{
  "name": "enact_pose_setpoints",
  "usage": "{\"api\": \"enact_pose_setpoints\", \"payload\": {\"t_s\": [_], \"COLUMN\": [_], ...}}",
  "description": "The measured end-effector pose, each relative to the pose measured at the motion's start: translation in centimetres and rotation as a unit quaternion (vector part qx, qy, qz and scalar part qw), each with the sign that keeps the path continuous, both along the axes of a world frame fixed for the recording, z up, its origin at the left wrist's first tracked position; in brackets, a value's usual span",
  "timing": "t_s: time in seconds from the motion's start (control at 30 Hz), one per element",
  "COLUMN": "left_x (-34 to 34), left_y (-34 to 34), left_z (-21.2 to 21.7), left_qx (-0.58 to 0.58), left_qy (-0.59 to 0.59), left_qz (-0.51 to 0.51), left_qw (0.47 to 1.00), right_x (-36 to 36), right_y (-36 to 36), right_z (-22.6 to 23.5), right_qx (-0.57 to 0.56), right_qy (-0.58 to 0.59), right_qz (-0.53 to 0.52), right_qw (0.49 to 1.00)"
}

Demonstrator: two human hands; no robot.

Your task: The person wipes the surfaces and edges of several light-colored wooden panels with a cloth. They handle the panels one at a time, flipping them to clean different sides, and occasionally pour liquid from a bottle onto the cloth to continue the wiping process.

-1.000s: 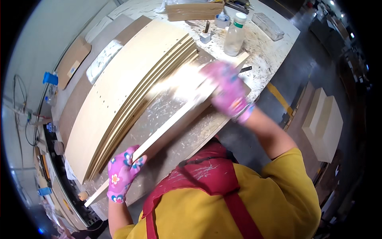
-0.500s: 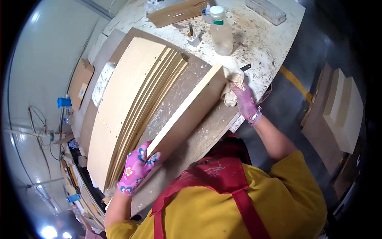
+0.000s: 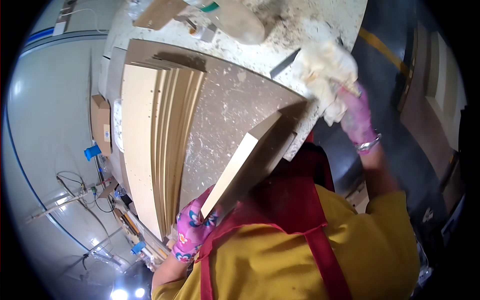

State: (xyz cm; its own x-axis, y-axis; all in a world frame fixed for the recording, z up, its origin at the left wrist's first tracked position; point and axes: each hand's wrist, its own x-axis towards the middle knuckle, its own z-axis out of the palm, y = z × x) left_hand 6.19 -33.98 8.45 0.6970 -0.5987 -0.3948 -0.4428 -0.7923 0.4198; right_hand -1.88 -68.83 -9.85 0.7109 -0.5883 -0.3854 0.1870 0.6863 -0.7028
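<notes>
In the head view, the person's two hands are well apart, each in a pink knit glove. The left hand point(image 3: 194, 227), its glove printed with flowers, is clamped on the near end of a board point(image 3: 233, 167), a straight length of pale wood with a smooth, narrow face upward and its broad side in shadow. The board slants over the near right part of a brown sheet point(image 3: 225, 100), its far end short of the sheet's far right corner. The right hand point(image 3: 356, 112), a shiny metal band point(image 3: 368, 143) at its wrist, grips a crumpled, off-white cloth point(image 3: 322, 67) at the right edge of the table point(image 3: 250, 56), clear of the board. The cloth is soft and bunched, with loose folds. Just beside it, a flat, dark strip point(image 3: 285, 63) lies on the white tabletop, which is rough with brown stains. Along the sheet's left side rests a stack of curved wooden panels point(image 3: 140, 130), smooth and pale, small dark holes dotting the top one. Toward the table's far edge are a cloudy, see-through bottle point(image 3: 235, 20) with a green band, a small white pot point(image 3: 202, 34) and a brown cardboard piece point(image 3: 160, 12). A red apron point(image 3: 280, 210) covers a mustard shirt point(image 3: 372, 235).
</notes>
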Motion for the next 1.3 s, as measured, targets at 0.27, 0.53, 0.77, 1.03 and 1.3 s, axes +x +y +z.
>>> {"api": "enact_pose_setpoints", "payload": {"t_s": [0.27,0.53,0.77,1.03,1.3], "left_x": [-0.1,0.9,1.6,0.8,-0.8], "left_y": [0.1,-0.6,-1.2,-0.9,-0.4], "left_z": [-0.1,0.0,-0.2,0.3,-0.3], "left_qx": [0.019,0.003,-0.026,0.002,-0.036], "left_qy": [-0.006,-0.039,-0.039,-0.046,0.004], "left_qz": [-0.047,-0.104,-0.120,-0.115,0.000], "left_qw": [0.999,0.994,0.992,0.992,0.999], "right_x": [2.2,3.4,4.3,4.3,2.7], "right_y": [-1.7,-2.3,-0.2,0.5,7.2], "right_z": [0.1,-0.1,-0.3,0.0,4.1], "right_qx": [-0.185,-0.307,-0.558,-0.538,-0.251], "right_qy": [0.040,0.123,0.206,0.153,-0.082], "right_qz": [0.087,0.180,0.187,0.212,0.132], "right_qw": [0.978,0.926,0.782,0.802,0.955]}}
